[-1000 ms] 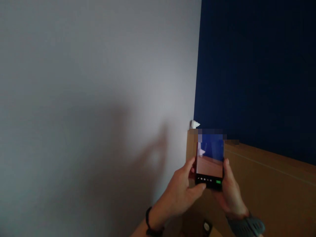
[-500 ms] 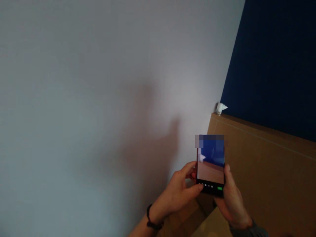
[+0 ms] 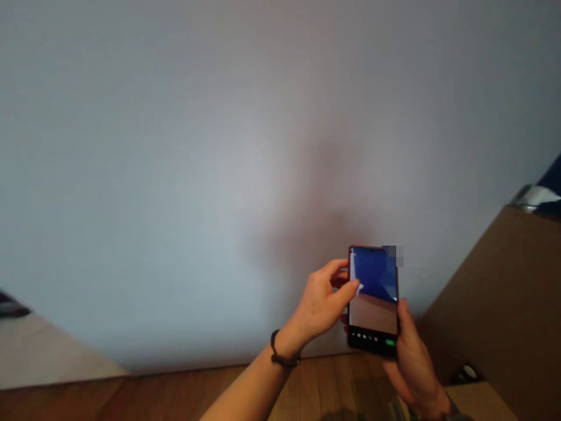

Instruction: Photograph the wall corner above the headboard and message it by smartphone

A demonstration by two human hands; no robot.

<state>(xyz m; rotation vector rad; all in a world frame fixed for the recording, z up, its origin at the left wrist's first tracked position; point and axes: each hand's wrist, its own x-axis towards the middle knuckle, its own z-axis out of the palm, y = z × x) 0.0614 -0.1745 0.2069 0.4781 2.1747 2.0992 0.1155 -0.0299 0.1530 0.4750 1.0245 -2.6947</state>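
Note:
A smartphone (image 3: 374, 313) with a reddish edge stands upright between my two hands. Its screen shows a picture of a blue surface above a brownish one, with small icons and a green button below. My right hand (image 3: 414, 356) grips the phone's right side, thumb along the edge. At the left side, the fingers of my left hand (image 3: 322, 304) reach behind the phone, partly hidden. The left thumb lies over the left part of the screen, on or just above the glass. A black bracelet (image 3: 283, 354) circles my left wrist.
A pale wall (image 3: 175, 175) with a soft shadow fills most of the view. Below runs a wooden floor (image 3: 324, 380). A brown panel (image 3: 504, 292) rises at right, with a blurred shiny object (image 3: 532, 197) on its top corner. A dark object (image 3: 12, 307) shows at the left edge.
The view has swung left and down, so the brown panel sits farther right and more floor shows. My left thumb has moved up from the icon row to the picture on the screen.

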